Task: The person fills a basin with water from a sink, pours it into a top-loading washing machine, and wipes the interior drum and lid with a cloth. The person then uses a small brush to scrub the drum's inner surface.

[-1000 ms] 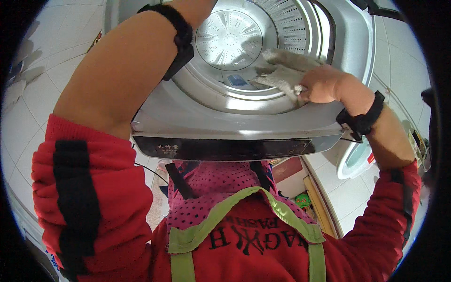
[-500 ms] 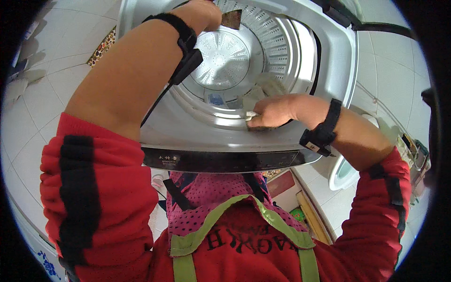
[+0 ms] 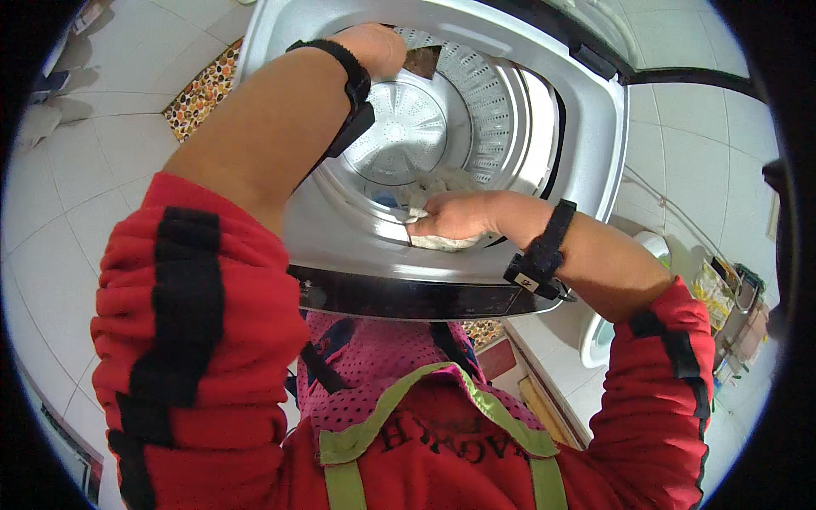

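Note:
My right hand is closed on a pale, crumpled cloth, pressing it on the near inner rim of an open top-loading washing machine. Part of the cloth hangs inward over the drum. My left hand is at the far left of the drum opening, bent over the rim, its fingers hidden from view. Right beside it a dark brown patch shows against the perforated drum wall; I cannot tell what it is. A small bluish-white piece shows low in the drum, partly hidden near the cloth.
The dark-edged lid stands raised at the far right. Along the machine's near edge runs a black control panel. A pebble-patterned mat lies on the tiled floor at left. To the right stands a pale basin.
My right hand has shifted left along the near rim with the cloth, and more of the cloth shows beneath it. My left hand stays by the far rim. The view has shifted a little.

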### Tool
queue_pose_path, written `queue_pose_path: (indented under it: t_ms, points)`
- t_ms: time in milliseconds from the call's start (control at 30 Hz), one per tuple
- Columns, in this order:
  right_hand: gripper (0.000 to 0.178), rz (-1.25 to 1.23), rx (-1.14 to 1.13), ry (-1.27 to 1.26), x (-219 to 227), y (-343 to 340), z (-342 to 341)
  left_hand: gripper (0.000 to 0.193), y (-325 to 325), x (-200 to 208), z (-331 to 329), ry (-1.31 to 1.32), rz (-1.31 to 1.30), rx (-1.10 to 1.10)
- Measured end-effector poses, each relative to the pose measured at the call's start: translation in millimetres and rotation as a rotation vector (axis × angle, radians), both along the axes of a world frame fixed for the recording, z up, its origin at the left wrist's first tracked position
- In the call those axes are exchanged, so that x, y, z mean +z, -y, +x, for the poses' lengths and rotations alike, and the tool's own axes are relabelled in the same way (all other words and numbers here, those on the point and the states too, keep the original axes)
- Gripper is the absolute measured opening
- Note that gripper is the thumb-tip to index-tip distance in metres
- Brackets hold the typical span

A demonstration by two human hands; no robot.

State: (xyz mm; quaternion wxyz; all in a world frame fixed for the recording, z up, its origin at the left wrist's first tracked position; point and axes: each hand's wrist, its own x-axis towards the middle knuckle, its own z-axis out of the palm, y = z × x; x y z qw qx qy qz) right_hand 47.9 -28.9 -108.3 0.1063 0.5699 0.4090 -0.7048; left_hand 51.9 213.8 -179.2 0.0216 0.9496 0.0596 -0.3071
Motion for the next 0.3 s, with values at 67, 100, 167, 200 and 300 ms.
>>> queue_pose_path:
  t_ms: [67,100,167,200,300]
  points:
    - [0.077,0.007,-0.12,0.013,2,5,2,0.024,-5,20,-6,0.038,-0.143,0.047]
    - [0.083,-0.019,-0.171,0.031,-1,9,3,0.025,-5,32,-15,0.081,-0.211,0.001]
    - [0.084,-0.031,-0.236,0.004,-11,12,-2,0.032,-3,62,-38,0.006,-0.313,0.011]
    - [0.085,-0.015,-0.268,-0.024,-16,10,-5,0.04,-1,78,-49,-0.107,-0.382,0.026]
    - [0.097,-0.201,-0.61,-0.411,-27,-2,-17,0.044,-19,130,-125,0.116,-0.741,0.214]
